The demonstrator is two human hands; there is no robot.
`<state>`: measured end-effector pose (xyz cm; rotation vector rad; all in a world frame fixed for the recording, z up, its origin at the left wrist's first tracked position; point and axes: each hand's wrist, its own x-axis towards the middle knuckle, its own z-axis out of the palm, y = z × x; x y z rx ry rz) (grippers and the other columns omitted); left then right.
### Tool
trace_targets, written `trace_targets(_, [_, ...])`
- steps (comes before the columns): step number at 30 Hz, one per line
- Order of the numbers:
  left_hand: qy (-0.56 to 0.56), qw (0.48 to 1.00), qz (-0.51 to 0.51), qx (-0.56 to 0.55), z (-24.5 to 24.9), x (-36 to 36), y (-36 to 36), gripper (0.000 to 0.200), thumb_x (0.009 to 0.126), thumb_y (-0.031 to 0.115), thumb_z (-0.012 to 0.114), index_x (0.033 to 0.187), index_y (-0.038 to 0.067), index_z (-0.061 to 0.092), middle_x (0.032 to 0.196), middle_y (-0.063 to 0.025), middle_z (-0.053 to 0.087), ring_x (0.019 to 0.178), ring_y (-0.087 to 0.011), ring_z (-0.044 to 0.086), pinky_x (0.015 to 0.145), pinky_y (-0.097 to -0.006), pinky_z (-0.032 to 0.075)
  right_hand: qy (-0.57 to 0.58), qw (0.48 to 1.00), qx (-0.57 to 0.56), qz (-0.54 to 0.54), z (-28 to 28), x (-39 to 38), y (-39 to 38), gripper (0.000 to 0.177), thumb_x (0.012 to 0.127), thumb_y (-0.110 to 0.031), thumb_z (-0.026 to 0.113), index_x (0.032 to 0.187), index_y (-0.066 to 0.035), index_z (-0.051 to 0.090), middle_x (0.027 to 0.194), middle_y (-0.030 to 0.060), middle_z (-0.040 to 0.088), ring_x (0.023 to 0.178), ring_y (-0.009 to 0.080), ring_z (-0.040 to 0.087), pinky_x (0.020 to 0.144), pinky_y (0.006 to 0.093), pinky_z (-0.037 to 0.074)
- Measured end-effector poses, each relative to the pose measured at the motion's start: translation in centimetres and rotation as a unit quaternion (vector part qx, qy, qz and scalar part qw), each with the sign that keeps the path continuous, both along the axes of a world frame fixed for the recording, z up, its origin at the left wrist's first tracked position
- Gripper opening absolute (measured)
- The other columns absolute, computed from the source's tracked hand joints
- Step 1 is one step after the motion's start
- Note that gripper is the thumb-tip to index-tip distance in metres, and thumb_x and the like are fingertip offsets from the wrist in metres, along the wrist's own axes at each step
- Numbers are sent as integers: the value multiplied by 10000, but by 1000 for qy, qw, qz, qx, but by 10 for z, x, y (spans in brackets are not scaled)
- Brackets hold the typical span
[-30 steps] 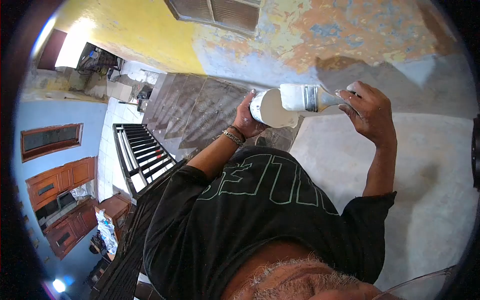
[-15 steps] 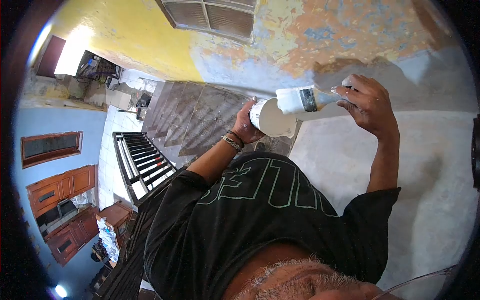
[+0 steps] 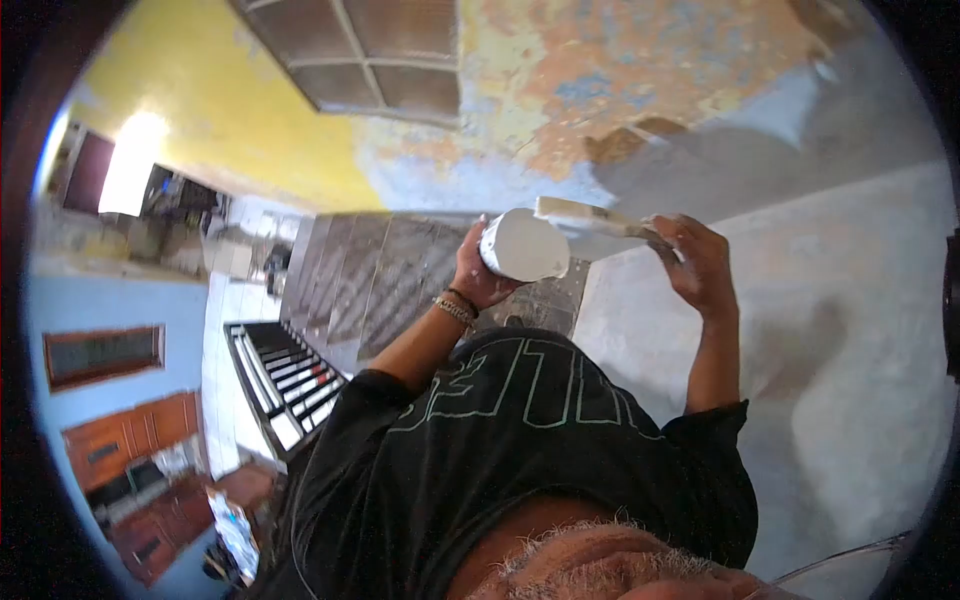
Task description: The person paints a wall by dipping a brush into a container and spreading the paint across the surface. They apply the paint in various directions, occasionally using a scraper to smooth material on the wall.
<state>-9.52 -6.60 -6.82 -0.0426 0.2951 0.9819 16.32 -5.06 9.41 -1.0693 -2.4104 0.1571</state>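
My left hand (image 3: 477,268) is wrapped round the side of a small white tub (image 3: 525,245), its open top showing white paint inside. A dark band and a metal bracelet circle that wrist. In my right hand (image 3: 695,260) is a wide paintbrush (image 3: 590,214), gripped by its handle. The brush is seen nearly edge-on, smeared with motion, and its pale bristle end overlaps the tub's right rim in this view. White paint marks show on the fingers of both hands.
Ahead stands a wall with yellow and peeling patches (image 3: 600,90) and a paned window (image 3: 370,50). A greyish-white wall (image 3: 800,330) rises on the right. To the left are a black metal railing (image 3: 285,385), steps (image 3: 340,270) and wooden doors (image 3: 130,440).
My right hand has come left and down, and the brush has turned from its broad face to nearly edge-on. The tub has shifted slightly left. The whole view has tilted a little.
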Motion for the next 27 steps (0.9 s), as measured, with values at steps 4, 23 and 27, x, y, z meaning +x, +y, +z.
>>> trace_targets(4, [25, 999, -27, 15, 14, 11, 12, 556, 866, 547, 324, 1238, 152, 447, 1193, -103, 515, 1070, -303, 522, 841, -486, 462, 31, 997, -23, -69, 3, -1, -16, 253, 729, -41, 637, 971, -23, 565, 884, 133, 597, 767, 318, 584, 637, 352, 486])
trace_targets(23, [14, 993, -88, 81, 14, 45, 37, 584, 829, 580, 380, 1156, 106, 477, 999, -116, 572, 821, -267, 603, 476, -336, 498, -53, 954, 126, -267, 35, 47, 29, 255, 754, -125, 633, 993, -65, 566, 902, 90, 597, 824, 282, 593, 673, 349, 484])
trace_targets(27, [15, 987, -97, 124, 2, 30, 28, 605, 822, 601, 385, 1181, 125, 486, 1122, -97, 550, 980, -271, 568, 717, -388, 517, -151, 885, 288, -333, 84, 85, 72, 246, 783, -183, 596, 1004, -77, 576, 907, 102, 605, 795, 283, 603, 665, 380, 491])
